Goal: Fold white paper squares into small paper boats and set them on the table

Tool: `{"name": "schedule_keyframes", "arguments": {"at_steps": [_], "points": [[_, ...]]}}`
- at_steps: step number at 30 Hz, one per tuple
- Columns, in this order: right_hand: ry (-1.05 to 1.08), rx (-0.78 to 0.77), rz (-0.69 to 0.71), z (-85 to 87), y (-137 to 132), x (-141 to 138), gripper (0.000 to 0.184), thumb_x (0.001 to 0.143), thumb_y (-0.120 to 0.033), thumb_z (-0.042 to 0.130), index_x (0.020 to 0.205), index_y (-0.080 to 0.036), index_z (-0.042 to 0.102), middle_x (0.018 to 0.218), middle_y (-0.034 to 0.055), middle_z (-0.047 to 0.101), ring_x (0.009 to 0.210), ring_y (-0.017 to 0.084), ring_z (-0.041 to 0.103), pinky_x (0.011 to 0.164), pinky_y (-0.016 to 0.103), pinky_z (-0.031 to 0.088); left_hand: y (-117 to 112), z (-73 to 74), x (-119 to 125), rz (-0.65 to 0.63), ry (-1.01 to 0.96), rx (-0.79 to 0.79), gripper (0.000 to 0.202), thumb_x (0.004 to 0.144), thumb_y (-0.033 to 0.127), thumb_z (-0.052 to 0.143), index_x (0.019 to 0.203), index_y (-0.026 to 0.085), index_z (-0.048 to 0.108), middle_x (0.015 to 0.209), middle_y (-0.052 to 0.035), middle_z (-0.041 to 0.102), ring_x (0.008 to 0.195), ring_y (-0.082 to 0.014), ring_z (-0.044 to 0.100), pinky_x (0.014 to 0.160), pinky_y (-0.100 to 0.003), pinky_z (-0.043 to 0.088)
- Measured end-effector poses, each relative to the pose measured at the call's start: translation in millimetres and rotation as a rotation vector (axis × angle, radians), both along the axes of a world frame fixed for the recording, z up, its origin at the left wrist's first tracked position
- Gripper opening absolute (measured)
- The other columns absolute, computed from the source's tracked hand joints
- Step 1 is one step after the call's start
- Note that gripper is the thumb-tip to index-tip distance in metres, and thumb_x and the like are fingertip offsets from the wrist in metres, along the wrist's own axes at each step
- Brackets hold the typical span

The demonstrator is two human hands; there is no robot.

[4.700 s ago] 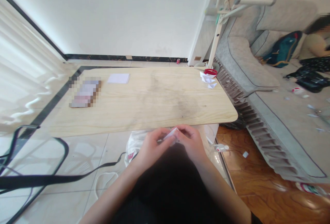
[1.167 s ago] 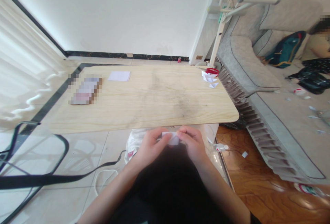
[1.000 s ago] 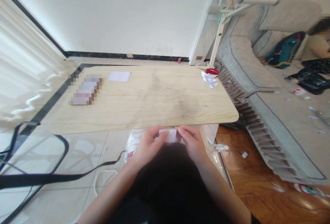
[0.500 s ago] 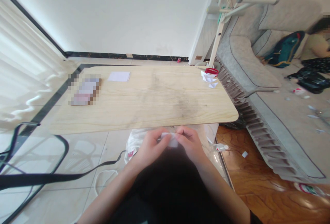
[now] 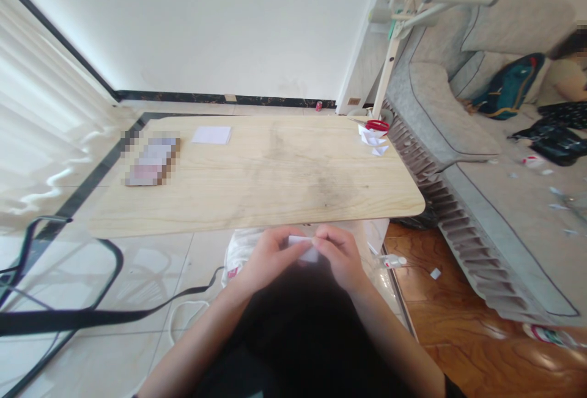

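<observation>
A small piece of white paper [image 5: 310,255] is held between my two hands, just below the near edge of the wooden table [image 5: 257,184]. My left hand [image 5: 275,257] pinches its left side, with the thumb stretched across the paper toward the right. On the right side, my right hand [image 5: 338,256] grips the paper between thumb and curled fingers. Both thumbs nearly meet at its upper right part. The hands partly cover the paper, so its folds cannot be made out.
A stack of white paper [image 5: 211,135] lies at the table's back left, near a blurred-out flat object [image 5: 153,162]. Red-handled scissors [image 5: 376,125] and folded white paper pieces [image 5: 373,139] sit at the back right. Beyond is a grey sofa [image 5: 477,141] with a person on it.
My left thumb has slid to the right across the paper, toward my right thumb. Both hands keep hold of the paper in about the same place.
</observation>
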State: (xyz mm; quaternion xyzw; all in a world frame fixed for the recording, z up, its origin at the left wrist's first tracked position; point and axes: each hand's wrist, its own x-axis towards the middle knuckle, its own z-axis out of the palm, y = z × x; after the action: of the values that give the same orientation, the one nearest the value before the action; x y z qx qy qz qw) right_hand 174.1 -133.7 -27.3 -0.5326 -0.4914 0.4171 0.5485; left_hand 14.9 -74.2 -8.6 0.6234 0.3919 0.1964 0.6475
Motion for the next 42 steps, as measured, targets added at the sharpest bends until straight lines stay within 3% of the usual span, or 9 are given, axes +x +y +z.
{"name": "schedule_keyframes", "arguments": {"at_steps": [8,15,22,28,34,42], "points": [[-0.123,-0.005,0.085,0.6,0.2,2.4,0.027,0.092,-0.027,0.053,0.068,-0.018,0.061,0.063,-0.0015,0.056,0.063,0.014,0.052,0.062,0.027,0.038,3.8,2.2,-0.4,0.03,0.082,0.137,0.026,0.086,0.037,0.061,0.083,0.014,0.072,0.068,-0.0044,0.074,0.066,-0.0196,0.07,0.063,-0.026,0.051],[-0.196,0.052,0.073,-1.9,0.7,4.0,0.026,0.092,-0.024,0.052,0.067,-0.018,0.058,0.062,-0.0018,0.054,0.061,0.014,0.049,0.06,0.026,0.037,2.2,-2.8,-0.6,0.04,0.186,0.303,0.023,0.086,0.034,0.061,0.084,0.016,0.074,0.073,-0.0034,0.076,0.073,-0.0209,0.07,0.069,-0.028,0.05],[-0.194,0.064,0.004,-5.2,0.7,4.6,0.024,0.091,-0.025,0.053,0.068,-0.019,0.057,0.062,-0.0021,0.052,0.06,0.014,0.047,0.058,0.027,0.036,4.3,-5.7,-1.1,0.039,0.024,0.086,0.034,0.085,0.044,0.063,0.084,0.011,0.072,0.072,-0.0075,0.075,0.068,-0.0218,0.07,0.065,-0.029,0.052],[-0.143,0.036,-0.007,-7.4,2.1,4.4,0.022,0.09,-0.025,0.053,0.069,-0.019,0.057,0.063,-0.0022,0.053,0.06,0.014,0.048,0.058,0.026,0.037,3.0,-3.1,-2.4,0.021,0.063,0.092,0.032,0.085,0.041,0.062,0.081,0.011,0.072,0.073,-0.0082,0.075,0.07,-0.0222,0.07,0.065,-0.029,0.051],[-0.138,-0.033,0.122,-7.3,3.2,5.8,0.026,0.091,-0.024,0.052,0.066,-0.019,0.055,0.06,-0.0027,0.054,0.059,0.013,0.05,0.058,0.025,0.038,1.4,-0.6,-2.5,-0.032,0.144,0.194,0.035,0.088,0.043,0.059,0.072,0.014,0.071,0.07,-0.005,0.074,0.069,-0.0197,0.069,0.063,-0.026,0.048],[-0.098,-0.006,0.135,-8.0,1.1,7.0,0.03,0.091,-0.027,0.053,0.062,-0.019,0.052,0.059,-0.0026,0.051,0.059,0.013,0.047,0.058,0.026,0.036,1.6,1.0,-3.4,-0.068,0.055,0.102,0.034,0.088,0.042,0.059,0.074,0.014,0.072,0.068,-0.0051,0.074,0.067,-0.0189,0.07,0.064,-0.026,0.051]]}}
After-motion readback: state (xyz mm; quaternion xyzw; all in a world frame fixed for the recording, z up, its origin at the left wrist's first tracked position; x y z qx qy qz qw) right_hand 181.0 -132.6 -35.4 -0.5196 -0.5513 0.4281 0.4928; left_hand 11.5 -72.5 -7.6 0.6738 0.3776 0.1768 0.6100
